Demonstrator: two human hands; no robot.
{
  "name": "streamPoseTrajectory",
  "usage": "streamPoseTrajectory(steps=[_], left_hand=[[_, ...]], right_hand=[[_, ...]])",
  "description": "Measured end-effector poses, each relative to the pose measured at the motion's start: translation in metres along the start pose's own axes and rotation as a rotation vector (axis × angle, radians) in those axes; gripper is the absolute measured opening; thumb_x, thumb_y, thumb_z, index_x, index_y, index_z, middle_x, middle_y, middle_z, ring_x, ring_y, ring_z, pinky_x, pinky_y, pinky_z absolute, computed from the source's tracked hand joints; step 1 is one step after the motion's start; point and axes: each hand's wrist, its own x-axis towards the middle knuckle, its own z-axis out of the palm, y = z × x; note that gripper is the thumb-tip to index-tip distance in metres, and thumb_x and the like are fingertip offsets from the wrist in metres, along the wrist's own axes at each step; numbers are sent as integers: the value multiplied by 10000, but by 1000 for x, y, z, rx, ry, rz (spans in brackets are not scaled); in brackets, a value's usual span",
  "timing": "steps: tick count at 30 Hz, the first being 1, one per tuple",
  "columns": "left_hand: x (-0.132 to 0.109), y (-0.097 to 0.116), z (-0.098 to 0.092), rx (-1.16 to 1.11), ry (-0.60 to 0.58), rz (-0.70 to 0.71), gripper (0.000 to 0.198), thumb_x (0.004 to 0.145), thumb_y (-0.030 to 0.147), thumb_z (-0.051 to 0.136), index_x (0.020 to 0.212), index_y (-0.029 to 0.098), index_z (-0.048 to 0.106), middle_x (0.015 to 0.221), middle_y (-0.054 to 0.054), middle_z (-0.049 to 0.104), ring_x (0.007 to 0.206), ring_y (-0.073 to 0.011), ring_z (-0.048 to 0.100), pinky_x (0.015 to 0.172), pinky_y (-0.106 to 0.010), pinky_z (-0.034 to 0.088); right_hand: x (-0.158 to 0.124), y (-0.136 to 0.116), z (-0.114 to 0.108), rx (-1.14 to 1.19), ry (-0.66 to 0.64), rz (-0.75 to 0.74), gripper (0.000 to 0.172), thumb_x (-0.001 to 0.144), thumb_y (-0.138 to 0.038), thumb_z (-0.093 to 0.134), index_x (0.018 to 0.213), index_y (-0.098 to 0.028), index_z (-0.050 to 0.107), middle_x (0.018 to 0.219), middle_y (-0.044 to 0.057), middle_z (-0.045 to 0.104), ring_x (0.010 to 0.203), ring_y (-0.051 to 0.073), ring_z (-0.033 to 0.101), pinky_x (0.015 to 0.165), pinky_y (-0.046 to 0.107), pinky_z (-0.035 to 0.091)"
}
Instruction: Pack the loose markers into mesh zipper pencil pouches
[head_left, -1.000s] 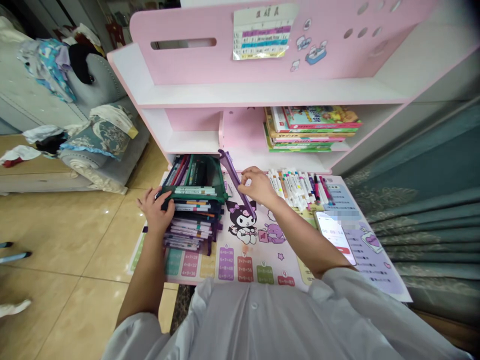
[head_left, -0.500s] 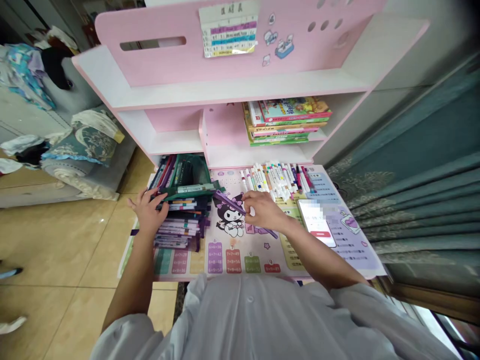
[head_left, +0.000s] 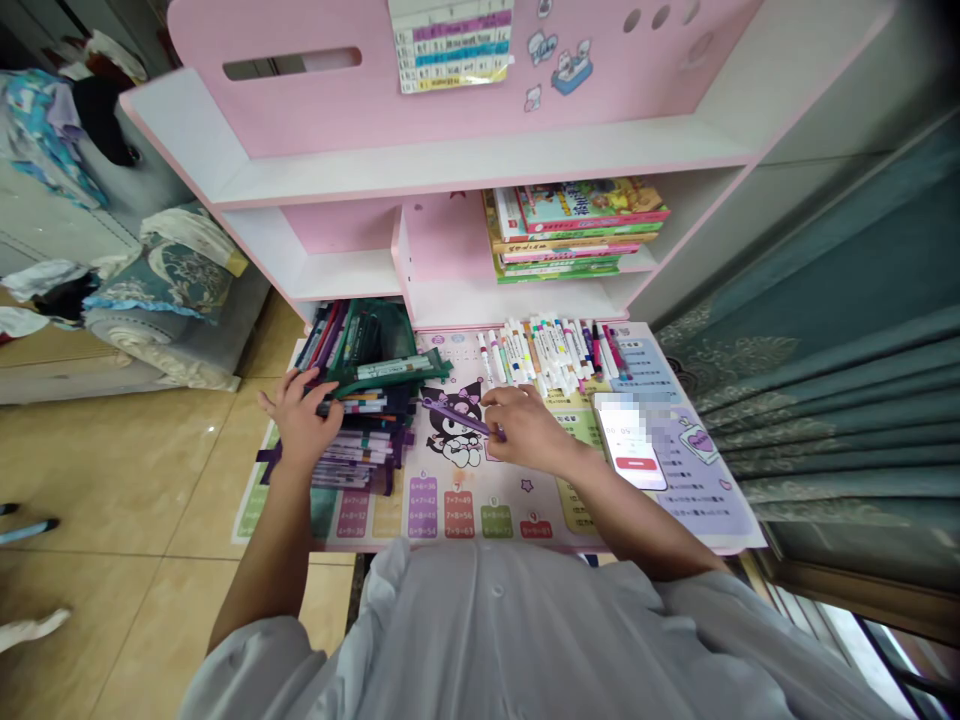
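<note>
The desk mat (head_left: 480, 500) carries coloured blocks of multiplication sums along its near edge at 6 o'clock, with lines such as 6×7=42 and 7×7=49 just legible. The timetable sheet (head_left: 450, 45) at 12 o'clock and the phone (head_left: 630, 445) screen at 3 o'clock are too small or blurred to read.

the scene in front of me is bright and evenly lit, soft daylight with no hard shadows. the glossy floor tiles (head_left: 112, 500) carry a pale sheen. the phone screen (head_left: 630, 445) is blurred into a white smear. the wide lens bends the pink shelf (head_left: 450, 160) and curtain (head_left: 862, 380) outward at the edges, and the corners go soft and darker.
</note>
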Motion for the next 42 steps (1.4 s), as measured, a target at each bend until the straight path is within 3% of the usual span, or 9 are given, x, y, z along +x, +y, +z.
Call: streamPoseTrajectory(steps=[2, 5, 7, 11, 16, 20, 28, 33, 42], left_hand=[[-4, 24, -4, -33, -41, 66, 192, 769, 297, 662, 944, 274, 737, 1264, -75, 654, 1307, -356, 494, 1141, -624, 136], [-12, 66, -5, -112, -109, 273, 224, 781, 342, 678, 992, 292, 734, 1296, -64, 646, 1332, -353, 479, 1169, -617, 107], [-17, 92, -2, -157, -233, 371, 294, 792, 403, 690, 1063, 295, 720, 1344, -74, 626, 1361, -351, 454, 1182, -612, 100], [-22, 120, 11, -251, -338, 405, 163, 840, 391, 678, 941, 274, 730, 1335, -63, 639, 1382, -333, 442, 1197, -619, 78], [-23, 125, 25, -329, -381, 435, 149, 866, 389, 683, 809, 256, 719, 1305, -42, 661, 1374, -321, 453, 1187, -628, 108], [-30, 125, 38, -377, -379, 435, 167, 878, 384, 676, 788, 250, 717, 1250, -44, 691, 1349, -308, 484, 1180, -626, 121], [-41, 127, 53, -407, -368, 403, 160, 867, 368, 673, 770, 251, 722, 1222, -47, 704, 1342, -301, 500, 1178, -607, 149], [-43, 127, 55, -422, -359, 420, 168, 875, 370, 656, 776, 252, 722, 1222, -47, 705, 1345, -302, 501, 1182, -616, 131], [-41, 119, 53, -368, -359, 453, 207, 837, 434, 711, 739, 251, 729, 1250, -40, 694, 1352, -326, 493, 1203, -622, 16]], right_hand=[[-1, -2, -1, -33, -19, -23, 135, 739, -135, 653, 623, -201, 634, 1131, 105, 688, 1057, 292, 628, 1036, 559, 367], [-4, -1, -1, -58, -41, -68, 131, 754, -134, 645, 645, -207, 647, 1131, 107, 689, 1064, 293, 624, 1044, 560, 369], [-7, 1, -1, -64, -53, -103, 123, 762, -130, 635, 666, -202, 656, 1136, 104, 688, 1065, 286, 624, 1048, 554, 372], [-14, 7, -2, -80, -71, -114, 101, 776, -123, 620, 711, -178, 673, 1141, 115, 685, 1073, 288, 627, 1059, 565, 363], [-21, 16, -6, -64, -63, -75, 91, 782, -132, 624, 715, -180, 662, 1153, 109, 684, 1091, 294, 631, 1049, 566, 374], [-25, 24, -3, -72, 20, -28, 105, 788, -130, 624, 705, -183, 659, 1145, 112, 686, 1066, 295, 641, 1053, 582, 372], [-24, 11, 25, -24, 188, -80, 123, 864, -296, 692, 925, -195, 726, 1161, 124, 689, 1075, 291, 642, 1049, 551, 391], [-15, 3, 38, -22, 192, -69, 97, 890, -276, 673, 912, -212, 741, 1155, 110, 697, 1067, 282, 639, 1046, 545, 377], [-12, 1, 41, 15, 138, -11, 100, 898, -243, 664, 869, -209, 753, 1155, 109, 699, 1087, 289, 638, 1057, 578, 364]])
